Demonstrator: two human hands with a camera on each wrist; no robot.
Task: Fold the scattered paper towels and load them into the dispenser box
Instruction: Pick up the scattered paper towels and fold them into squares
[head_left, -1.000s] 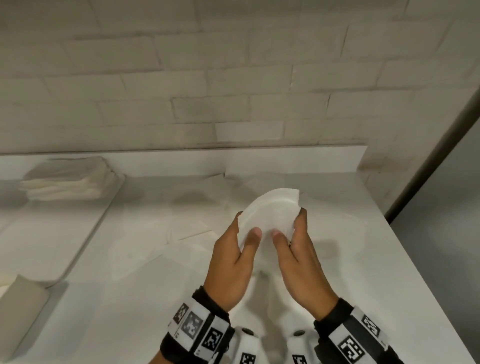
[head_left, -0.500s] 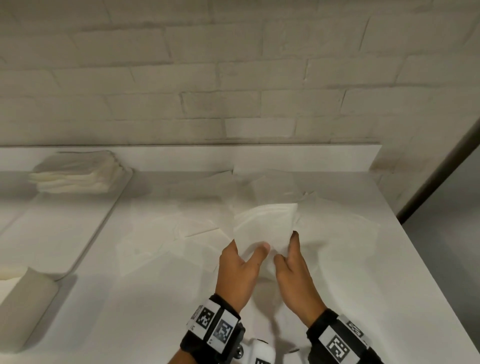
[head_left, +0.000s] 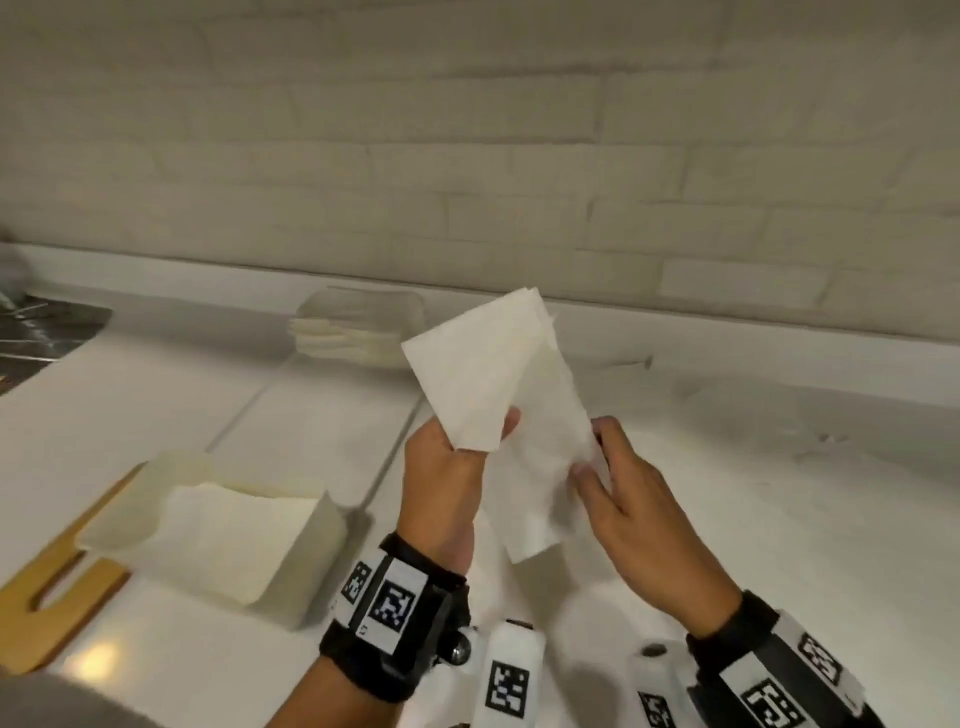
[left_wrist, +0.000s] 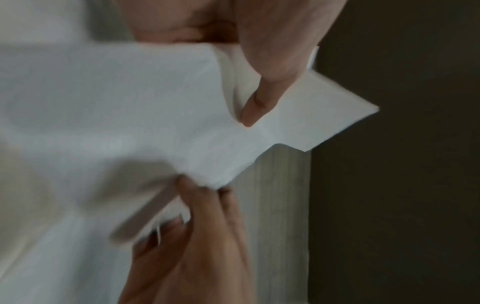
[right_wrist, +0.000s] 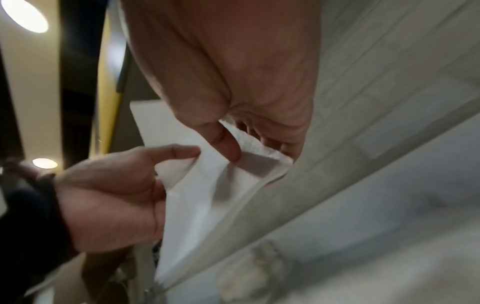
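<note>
A folded white paper towel (head_left: 498, 384) is held up above the white counter (head_left: 779, 519), between both hands. My left hand (head_left: 457, 467) pinches its lower left corner, thumb on the front; the same pinch shows in the left wrist view (left_wrist: 259, 102). My right hand (head_left: 597, 457) pinches the towel's right edge between thumb and fingers, seen close in the right wrist view (right_wrist: 233, 148). The towel (right_wrist: 197, 195) hangs down below the hands. The open white dispenser box (head_left: 311, 525) stands at lower left with folded towels (head_left: 223, 540) inside.
A stack of folded towels (head_left: 353, 332) lies at the back by the brick wall (head_left: 467, 182). A wooden board (head_left: 57, 597) lies under the box at the left edge. Loose towels (head_left: 753, 415) lie flat on the counter to the right. A metal surface (head_left: 41, 327) shows far left.
The view has swung left, bringing the dispenser box into sight. The towel has gone from a curved sheet to a flatter folded piece, raised higher and carried leftward in both hands.
</note>
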